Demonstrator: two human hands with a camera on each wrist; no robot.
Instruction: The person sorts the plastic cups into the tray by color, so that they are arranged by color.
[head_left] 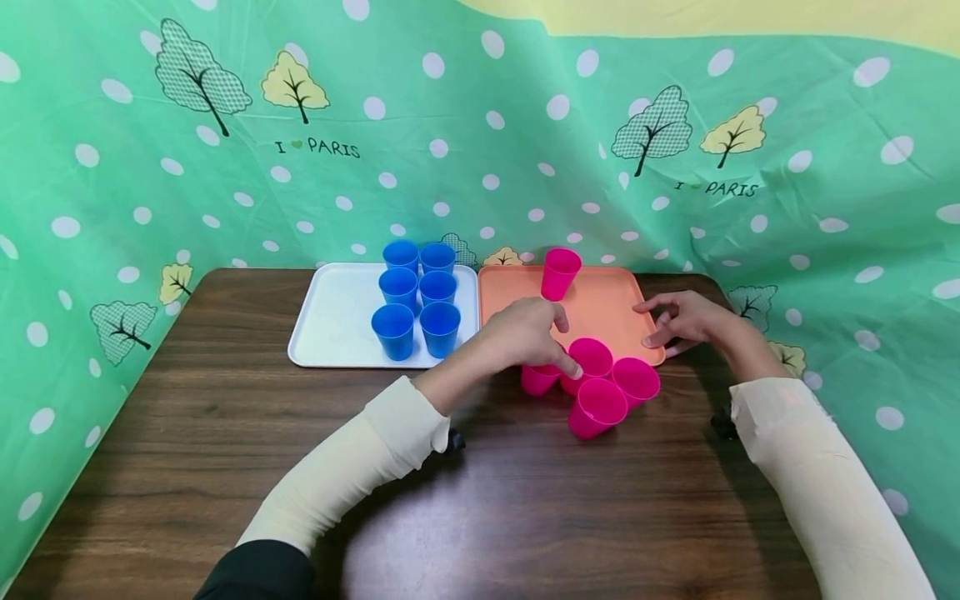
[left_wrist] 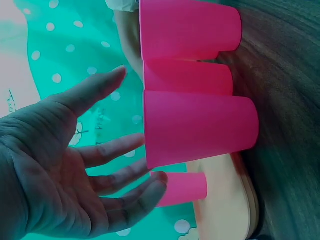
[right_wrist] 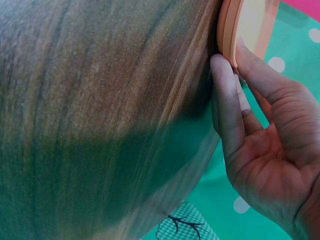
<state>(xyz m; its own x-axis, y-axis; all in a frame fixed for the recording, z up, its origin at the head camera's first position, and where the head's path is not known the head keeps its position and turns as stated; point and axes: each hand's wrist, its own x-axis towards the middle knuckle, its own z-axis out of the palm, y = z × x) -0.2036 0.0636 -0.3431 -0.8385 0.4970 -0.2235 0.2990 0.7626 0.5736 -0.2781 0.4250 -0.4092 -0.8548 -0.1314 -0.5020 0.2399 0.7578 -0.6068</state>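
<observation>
Several pink cups stand upright and close together at the front edge of the orange tray (head_left: 600,312); the nearest pink cup (head_left: 596,410) is on the table. My left hand (head_left: 525,332) hovers over this group, fingers apart and thumb out, partly hiding the leftmost cup (head_left: 538,381). In the left wrist view its fingertips come right at the rim of a pink cup (left_wrist: 202,127), gripping nothing. Another pink cup (head_left: 560,273) stands alone at the tray's back. At the tray's right side, my right hand (head_left: 686,321) pinches the rim, thumb on the inside and a finger outside.
A white tray (head_left: 330,321) lies left of the orange one, holding two columns of blue cups (head_left: 393,332) on its right half. Both trays sit toward the back of the dark wooden table (head_left: 225,433). A green dotted cloth (head_left: 450,183) hangs behind.
</observation>
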